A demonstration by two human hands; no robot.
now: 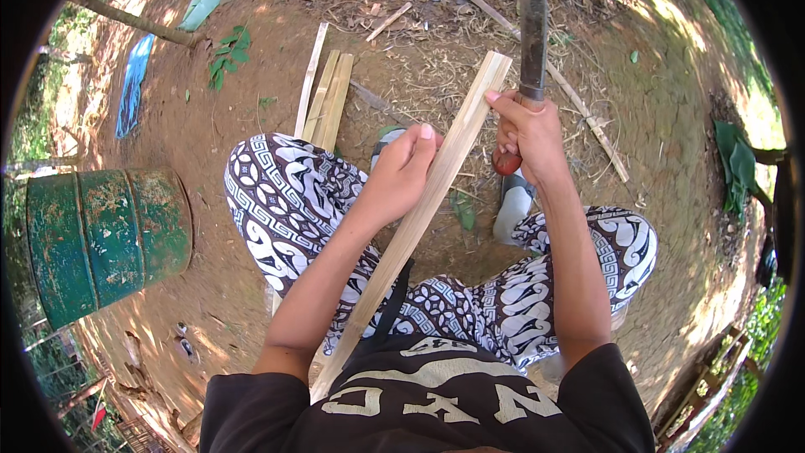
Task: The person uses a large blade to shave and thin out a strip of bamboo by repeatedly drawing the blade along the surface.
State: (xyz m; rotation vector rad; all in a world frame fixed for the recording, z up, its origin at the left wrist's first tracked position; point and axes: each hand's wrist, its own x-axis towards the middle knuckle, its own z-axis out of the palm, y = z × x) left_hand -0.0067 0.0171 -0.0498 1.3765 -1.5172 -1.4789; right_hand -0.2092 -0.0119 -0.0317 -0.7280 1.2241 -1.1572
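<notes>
A long pale split-bamboo slat (pixel 444 155) slants from against my black shirt up to between my two hands. My left hand (pixel 401 174) is closed on it a little below its far end, thumb uppermost and the other fingertips partly hidden. In my right hand (pixel 532 134) is a machete (pixel 532 25), gripped by its reddish-brown handle. The dark blade points away from me, past the top of the view. My right thumb reaches over to the slat's far end and appears to touch it.
Several split slats (pixel 334 96) lie beyond my left knee. A long strip (pixel 587 113) and shavings (pixel 411 88) are scattered ahead on bare soil. At the left lies a rusty green drum (pixel 113 235); beyond it are a blue plastic piece (pixel 132 88) and a thin pole (pixel 134 17).
</notes>
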